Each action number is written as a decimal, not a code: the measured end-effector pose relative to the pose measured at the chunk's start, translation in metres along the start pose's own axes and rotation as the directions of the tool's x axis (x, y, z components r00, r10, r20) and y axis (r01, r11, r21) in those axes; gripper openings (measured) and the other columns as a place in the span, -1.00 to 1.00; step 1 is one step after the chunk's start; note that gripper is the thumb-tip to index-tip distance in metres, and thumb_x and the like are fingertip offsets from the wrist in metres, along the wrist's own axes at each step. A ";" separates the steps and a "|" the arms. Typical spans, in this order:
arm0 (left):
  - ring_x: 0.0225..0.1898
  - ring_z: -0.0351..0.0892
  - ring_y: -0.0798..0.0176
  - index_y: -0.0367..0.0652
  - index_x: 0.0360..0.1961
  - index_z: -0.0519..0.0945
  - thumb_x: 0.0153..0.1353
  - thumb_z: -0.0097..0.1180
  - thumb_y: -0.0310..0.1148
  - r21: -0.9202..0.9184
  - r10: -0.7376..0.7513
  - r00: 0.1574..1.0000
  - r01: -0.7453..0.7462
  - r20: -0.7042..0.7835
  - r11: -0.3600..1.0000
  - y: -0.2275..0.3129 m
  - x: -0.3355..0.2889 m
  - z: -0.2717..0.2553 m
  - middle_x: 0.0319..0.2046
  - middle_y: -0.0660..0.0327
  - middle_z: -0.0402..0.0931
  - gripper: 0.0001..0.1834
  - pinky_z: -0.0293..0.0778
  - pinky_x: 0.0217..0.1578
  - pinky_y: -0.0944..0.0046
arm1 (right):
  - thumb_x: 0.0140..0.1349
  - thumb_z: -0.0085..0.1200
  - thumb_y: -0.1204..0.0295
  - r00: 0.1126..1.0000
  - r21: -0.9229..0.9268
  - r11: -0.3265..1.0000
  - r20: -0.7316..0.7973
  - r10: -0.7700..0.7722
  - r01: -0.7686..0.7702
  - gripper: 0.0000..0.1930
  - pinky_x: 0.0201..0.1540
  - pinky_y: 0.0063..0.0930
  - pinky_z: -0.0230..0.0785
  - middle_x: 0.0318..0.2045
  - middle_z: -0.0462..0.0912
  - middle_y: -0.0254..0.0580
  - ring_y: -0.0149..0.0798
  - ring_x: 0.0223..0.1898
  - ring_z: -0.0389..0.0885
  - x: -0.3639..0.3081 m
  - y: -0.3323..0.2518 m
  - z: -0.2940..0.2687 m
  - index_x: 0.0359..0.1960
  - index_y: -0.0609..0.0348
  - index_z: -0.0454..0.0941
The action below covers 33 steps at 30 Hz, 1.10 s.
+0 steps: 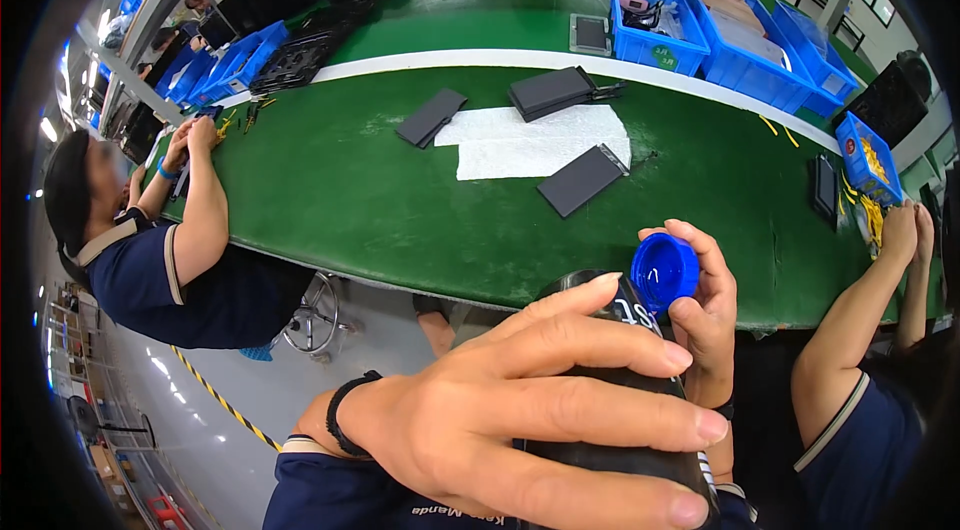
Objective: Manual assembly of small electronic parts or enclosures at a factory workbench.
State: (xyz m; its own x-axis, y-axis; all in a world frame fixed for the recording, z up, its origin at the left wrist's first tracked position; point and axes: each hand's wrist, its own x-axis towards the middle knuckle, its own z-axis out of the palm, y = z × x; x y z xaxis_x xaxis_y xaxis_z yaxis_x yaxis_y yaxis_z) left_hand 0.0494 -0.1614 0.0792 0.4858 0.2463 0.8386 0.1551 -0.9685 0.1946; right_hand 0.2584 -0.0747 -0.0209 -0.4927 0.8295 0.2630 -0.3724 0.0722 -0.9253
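My L hand (540,405), back up, fingers splayed, wraps round the black bottle (640,465), thumb nr its top. R hand (715,318) pinches blue cap (667,270) just R of bottle's top, hollow showing.

The bottle (640,465) is before the sheet (500,155), bins (655,48) behind right.

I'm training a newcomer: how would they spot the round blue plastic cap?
Find the green table, then the wearer's bare right hand by its near edge. It holds the round blue plastic cap, hollow and brighter than the black cylindrical container alongside.
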 end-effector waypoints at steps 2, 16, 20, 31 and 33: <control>-0.03 0.50 -0.04 0.14 -0.24 0.66 0.08 0.18 -0.37 -0.001 -0.020 1.000 0.020 -0.002 1.000 -0.001 -0.001 0.003 -0.11 0.09 0.57 -0.80 0.15 0.16 -0.13 | -0.06 0.33 0.26 1.000 0.057 0.998 0.003 0.014 -0.015 -0.24 -0.12 -0.43 0.52 0.05 0.43 0.07 -0.27 -0.03 0.51 0.000 -0.002 0.002 0.16 0.33 0.25; -0.05 0.51 -0.01 0.16 -0.27 0.66 -0.01 0.21 -0.43 0.001 -0.061 0.998 0.061 -0.002 0.998 -0.002 -0.004 0.003 -0.12 0.14 0.58 -0.75 0.17 0.16 -0.09 | -0.10 0.37 0.24 0.995 0.162 0.983 -0.030 0.094 -0.088 -0.19 -0.19 -0.40 0.57 0.05 0.42 0.10 -0.26 -0.11 0.56 0.001 -0.005 0.001 0.16 0.33 0.23; -0.04 0.50 -0.02 0.15 -0.27 0.65 -0.05 0.23 -0.43 -0.008 -0.048 0.999 0.048 -0.012 0.999 -0.003 -0.006 0.003 -0.13 0.13 0.58 -0.73 0.16 0.15 -0.10 | -0.13 0.39 0.24 0.996 0.189 0.979 -0.037 0.086 -0.078 -0.17 -0.21 -0.39 0.58 0.06 0.42 0.10 -0.26 -0.13 0.58 0.004 -0.005 0.001 0.16 0.32 0.23; -0.09 0.52 -0.06 0.03 -0.23 0.61 0.02 0.23 -0.43 -0.185 -0.272 0.958 0.253 -0.088 0.950 0.016 -0.011 0.012 -0.19 0.08 0.59 -0.76 0.21 0.11 -0.13 | -0.18 0.35 0.40 0.992 0.338 0.940 -0.095 0.085 -0.048 -0.08 -0.43 -0.53 0.47 0.10 0.36 0.21 -0.19 -0.36 0.60 -0.007 -0.006 -0.005 0.26 0.32 0.11; -0.05 0.50 -0.17 -0.01 -0.22 0.61 0.14 0.17 -0.38 -0.377 -0.512 0.858 0.491 0.051 0.785 0.027 -0.009 0.008 -0.17 -0.02 0.58 -0.85 0.13 0.17 -0.19 | -0.19 0.35 0.41 0.990 0.295 0.955 -0.130 0.058 -0.018 -0.07 -0.43 -0.53 0.47 0.11 0.35 0.22 -0.20 -0.37 0.60 -0.012 -0.013 -0.004 0.26 0.32 0.10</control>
State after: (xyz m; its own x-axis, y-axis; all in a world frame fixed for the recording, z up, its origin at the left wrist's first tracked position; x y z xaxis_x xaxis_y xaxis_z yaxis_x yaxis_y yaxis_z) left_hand 0.0560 -0.1891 0.0727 0.3816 0.7087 0.5934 0.0357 -0.6528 0.7566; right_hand 0.2721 -0.0839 -0.0134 -0.4068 0.8975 0.1706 -0.5792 -0.1090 -0.8079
